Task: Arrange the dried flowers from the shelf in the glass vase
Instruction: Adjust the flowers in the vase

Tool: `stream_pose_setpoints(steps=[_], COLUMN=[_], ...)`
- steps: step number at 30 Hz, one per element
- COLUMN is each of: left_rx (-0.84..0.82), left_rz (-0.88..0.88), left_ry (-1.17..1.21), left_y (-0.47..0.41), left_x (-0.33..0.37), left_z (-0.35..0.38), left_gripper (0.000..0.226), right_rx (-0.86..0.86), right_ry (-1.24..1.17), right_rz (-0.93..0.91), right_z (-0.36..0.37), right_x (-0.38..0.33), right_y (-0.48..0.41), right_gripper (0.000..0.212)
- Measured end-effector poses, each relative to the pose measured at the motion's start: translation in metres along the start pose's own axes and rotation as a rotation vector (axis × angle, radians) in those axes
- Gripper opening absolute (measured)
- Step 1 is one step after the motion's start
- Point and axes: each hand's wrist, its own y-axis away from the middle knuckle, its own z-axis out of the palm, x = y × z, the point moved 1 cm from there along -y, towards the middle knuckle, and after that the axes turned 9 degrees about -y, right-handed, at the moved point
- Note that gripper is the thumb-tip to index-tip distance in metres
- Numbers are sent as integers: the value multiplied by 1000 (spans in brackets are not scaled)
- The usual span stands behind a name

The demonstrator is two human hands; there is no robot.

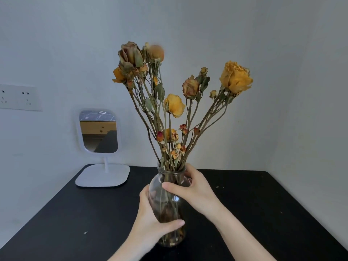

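Observation:
A clear glass vase stands upright on the black table, near the middle. Several dried flowers, yellow and brown roses on long stems, fan out of its neck, their stems showing through the glass. My left hand grips the lower body of the vase from the left, thumb across the front. My right hand holds the neck and shoulder from the right, fingers curled round the rim where the stems come out.
A white standing mirror with a flat square base sits at the table's back left. White wall sockets are on the left wall. Small dry crumbs lie scattered on the tabletop. Walls close in behind and to the right.

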Motion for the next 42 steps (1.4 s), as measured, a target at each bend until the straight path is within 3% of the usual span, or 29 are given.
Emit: stream_pose_setpoints(steps=[5,15,33,39,42], left_rx=[-10,-133,-216,-148,-125], left_rz=[25,-52,-161,-178,-175], left_ry=[-53,-151,-110,-150,-151], left_y=[-15,-112,-176,-192,-199], left_x=[7,30,-33,-42,-45], left_z=[-6,-16,5,10,14], left_gripper=[103,118,125,116,118], right_rx=[61,244,210,232,271], right_ry=[-30,-50,80,195,199], right_rz=[-22,-74,-1,-12,-11], right_z=[-4,-32,-50,-58,-61], right_x=[-1,-18,51,62,66], right_y=[-8,-74,-133,-148,-155], right_gripper=[50,44,43,60,58])
